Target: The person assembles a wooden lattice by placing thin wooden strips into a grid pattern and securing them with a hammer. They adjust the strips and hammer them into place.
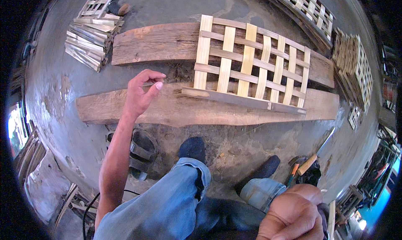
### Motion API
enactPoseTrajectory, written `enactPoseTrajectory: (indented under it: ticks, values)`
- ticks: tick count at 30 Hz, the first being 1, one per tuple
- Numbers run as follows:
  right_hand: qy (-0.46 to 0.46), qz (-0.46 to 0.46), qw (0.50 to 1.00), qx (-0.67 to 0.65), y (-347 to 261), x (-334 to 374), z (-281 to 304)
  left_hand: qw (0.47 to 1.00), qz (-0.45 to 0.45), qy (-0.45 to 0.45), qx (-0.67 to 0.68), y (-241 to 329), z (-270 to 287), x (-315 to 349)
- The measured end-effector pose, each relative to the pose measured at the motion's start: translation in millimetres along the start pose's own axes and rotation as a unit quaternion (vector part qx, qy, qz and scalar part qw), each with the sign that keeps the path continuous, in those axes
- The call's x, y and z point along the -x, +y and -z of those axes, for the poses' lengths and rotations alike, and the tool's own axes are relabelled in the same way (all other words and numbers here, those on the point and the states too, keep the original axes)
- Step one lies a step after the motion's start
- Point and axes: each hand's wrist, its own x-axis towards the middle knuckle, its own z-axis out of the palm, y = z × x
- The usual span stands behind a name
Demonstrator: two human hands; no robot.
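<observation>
A woven panel of pale bamboo strips [244, 47] lies across two thick wooden planks, a far one [155, 41] and a near one [138, 104]. A darker strip [234, 98] runs along its near edge. Left of the panel and apart from it, my left hand [142, 91] hovers over the planks. Its fingers are bent, with a gap between thumb and forefinger and nothing seen between them. Close to the camera at the lower right is my right hand [293, 213], its fingers curled together above my right leg. Whatever it may hold is hidden.
A bundle of split strips [88, 41] lies at the far left. More woven panels [354, 70] are stacked at the right. Near my right foot lie a wooden-handled blade [307, 164] and an orange-handled tool [295, 169]. Sandals [142, 152] sit beside my left foot.
</observation>
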Motion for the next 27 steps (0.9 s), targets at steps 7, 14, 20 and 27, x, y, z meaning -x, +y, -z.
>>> enactPoseTrajectory:
  ticks: [7,14,20,27]
  values:
    - [0.035,-0.001,0.999,0.027,-7,-1,-1,1.0,0.003,-0.001,-0.024,4,-3,0]
    - [-0.191,-0.258,0.938,0.131,13,40,27,0.997,0.014,0.003,-0.073,18,-9,6]
    - [-0.212,-0.341,0.913,0.07,81,126,31,0.994,-0.053,-0.006,-0.093,27,-25,8]
    - [-0.242,-0.449,0.841,0.178,79,128,115,0.992,-0.07,0.013,-0.106,19,-29,10]
